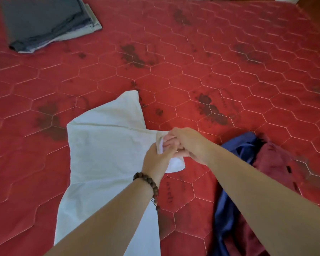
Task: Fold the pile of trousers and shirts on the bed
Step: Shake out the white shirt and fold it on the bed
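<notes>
A white T-shirt (103,145) lies spread on the red quilted bed (192,74), one sleeve pointing away from me. My left hand (158,159), with a bead bracelet at the wrist, grips the shirt's right edge. My right hand (187,143) meets it there and pinches the same bunched fabric near the collar. A blue garment (229,200) and a dark red garment (272,163) lie crumpled together under my right forearm, at the right.
A stack of folded clothes (44,21), dark grey on top with lighter pieces below, sits at the bed's far left corner. Dark printed patches dot the red cover. The bed's far edge runs along the top right.
</notes>
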The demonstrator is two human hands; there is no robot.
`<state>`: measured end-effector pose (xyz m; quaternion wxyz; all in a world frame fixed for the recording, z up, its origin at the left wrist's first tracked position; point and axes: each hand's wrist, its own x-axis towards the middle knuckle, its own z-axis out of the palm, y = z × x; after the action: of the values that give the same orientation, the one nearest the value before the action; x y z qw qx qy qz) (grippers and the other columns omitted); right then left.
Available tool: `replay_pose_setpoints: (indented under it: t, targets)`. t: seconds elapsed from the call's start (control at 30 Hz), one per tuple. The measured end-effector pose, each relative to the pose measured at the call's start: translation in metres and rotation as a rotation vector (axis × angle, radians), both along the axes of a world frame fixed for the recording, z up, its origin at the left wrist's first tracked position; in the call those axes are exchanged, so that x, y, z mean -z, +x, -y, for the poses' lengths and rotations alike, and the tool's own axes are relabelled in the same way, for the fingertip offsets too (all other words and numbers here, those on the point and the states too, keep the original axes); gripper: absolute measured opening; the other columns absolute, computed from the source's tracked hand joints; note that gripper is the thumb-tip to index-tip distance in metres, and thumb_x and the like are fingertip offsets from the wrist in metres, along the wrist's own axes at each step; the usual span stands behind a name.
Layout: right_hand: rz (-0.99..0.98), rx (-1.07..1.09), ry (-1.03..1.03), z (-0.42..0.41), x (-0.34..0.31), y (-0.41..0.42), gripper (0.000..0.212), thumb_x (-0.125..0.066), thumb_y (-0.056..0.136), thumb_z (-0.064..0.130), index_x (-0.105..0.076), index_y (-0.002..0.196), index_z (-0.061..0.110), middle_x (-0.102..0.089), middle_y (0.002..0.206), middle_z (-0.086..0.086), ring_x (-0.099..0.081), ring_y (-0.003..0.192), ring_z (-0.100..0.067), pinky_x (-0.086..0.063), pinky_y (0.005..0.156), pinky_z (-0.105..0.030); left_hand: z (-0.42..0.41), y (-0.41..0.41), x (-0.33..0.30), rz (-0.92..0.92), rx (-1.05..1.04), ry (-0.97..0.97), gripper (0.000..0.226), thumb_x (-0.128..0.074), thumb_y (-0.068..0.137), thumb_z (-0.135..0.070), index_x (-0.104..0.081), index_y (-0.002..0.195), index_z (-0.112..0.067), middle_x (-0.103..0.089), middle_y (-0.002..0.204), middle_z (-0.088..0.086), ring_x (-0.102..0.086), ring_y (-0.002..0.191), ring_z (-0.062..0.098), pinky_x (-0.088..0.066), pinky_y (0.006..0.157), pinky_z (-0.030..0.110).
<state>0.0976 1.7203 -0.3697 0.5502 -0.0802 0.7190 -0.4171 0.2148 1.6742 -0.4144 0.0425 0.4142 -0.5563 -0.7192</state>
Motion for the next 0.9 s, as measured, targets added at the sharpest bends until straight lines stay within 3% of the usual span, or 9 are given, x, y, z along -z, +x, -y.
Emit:
replay_pose_setpoints:
  t: [0.07,0.13,0.27,0.33,0.4,0.53,0.73,0.8,0.9]
  targets:
    - [0.114,0.07,-0.046,0.016,0.001,0.025,0.035,-0.04,0.096,0.015,-0.063,0.11,-0.008,-0.068,0.105,-0.02,-0.066,0.094,-0.032,-0.057,0.085,-0.041,0.023,0.015,0.004,0.144,-0.195,-0.036,0.02,-0.068,0.086,-0.029,-0.064,0.099,-0.015,-0.07,0.098,0.005,-0.065,0.089,0.02,-0.055,0.084,0.041]
    - [0.031,0.102,-0.087,0.029,0.008,0.047,0.032,-0.04,0.098,0.012,-0.064,0.109,-0.008,-0.067,0.107,-0.02,-0.064,0.093,-0.03,-0.053,0.086,-0.038,0.05,0.037,0.012,0.207,-0.319,0.024,0.005,-0.063,0.088,-0.018,-0.063,0.09,-0.013,-0.068,0.094,0.012,-0.065,0.084,0.029,-0.055,0.084,0.045]
    - [-0.796,-0.236,-0.048,0.033,0.045,0.077,0.032,-0.046,0.101,0.022,-0.059,0.127,0.01,-0.055,0.134,-0.006,-0.045,0.13,-0.022,-0.03,0.106,-0.026,0.104,0.082,0.029,0.276,-0.356,-0.078,0.016,-0.062,0.09,-0.032,-0.062,0.082,-0.019,-0.063,0.083,0.002,-0.059,0.079,0.023,-0.051,0.071,0.035]
    - [-1.016,-0.481,0.019,0.031,0.071,0.087,0.048,-0.039,0.102,0.035,-0.036,0.148,0.021,-0.023,0.158,-0.003,-0.013,0.148,-0.021,-0.011,0.119,-0.034,0.126,0.102,0.041,0.349,-0.364,-0.202,0.024,-0.063,0.089,-0.037,-0.061,0.083,-0.014,-0.06,0.08,0.001,-0.056,0.076,0.023,-0.043,0.065,0.031]
    - [-1.171,-0.686,0.155,0.033,0.096,0.1,0.056,-0.024,0.102,0.048,-0.011,0.153,0.033,0.006,0.162,0.001,0.013,0.148,-0.021,0.005,0.12,-0.046,0.143,0.121,0.054,0.381,-0.4,-0.26,0.022,-0.065,0.088,-0.035,-0.06,0.086,-0.013,-0.059,0.077,-0.001,-0.055,0.07,0.017,-0.04,0.061,0.027]
    - [-1.25,-0.787,0.284,0.041,0.129,0.125,0.06,-0.009,0.097,0.056,0.006,0.152,0.038,0.02,0.16,0.001,0.023,0.146,-0.022,0.01,0.117,-0.054,0.153,0.147,0.076,0.375,-0.429,-0.288,0.015,-0.068,0.087,-0.028,-0.062,0.078,-0.017,-0.061,0.073,-0.007,-0.054,0.066,0.006,-0.037,0.052,0.021]
    - [-1.258,-0.822,0.316,0.05,0.15,0.141,0.062,-0.003,0.093,0.059,0.013,0.15,0.039,0.02,0.16,0.0,0.023,0.146,-0.023,0.007,0.117,-0.056,0.154,0.16,0.082,0.436,-0.429,-0.494,0.022,-0.067,0.086,-0.027,-0.054,0.088,-0.008,-0.055,0.074,-0.003,-0.058,0.077,0.026,-0.036,0.052,0.024]
    - [-1.276,-0.838,0.32,0.051,0.152,0.143,0.063,-0.002,0.093,0.06,0.013,0.15,0.039,0.019,0.161,0.001,0.023,0.146,-0.023,0.007,0.116,-0.057,0.151,0.162,0.076,0.483,-0.449,-0.562,0.032,-0.067,0.085,-0.026,-0.048,0.107,-0.013,-0.057,0.093,-0.002,-0.058,0.094,0.028,-0.043,0.062,0.024]
    - [-1.345,-0.763,0.274,0.052,0.15,0.142,0.06,-0.007,0.095,0.06,0.002,0.151,0.04,0.011,0.162,0.001,0.014,0.148,-0.023,0.009,0.115,-0.06,0.145,0.165,0.077,0.585,-0.223,-1.073,0.054,-0.062,0.086,-0.028,-0.041,0.134,-0.011,-0.046,0.135,0.012,-0.04,0.126,0.032,-0.038,0.1,0.047]
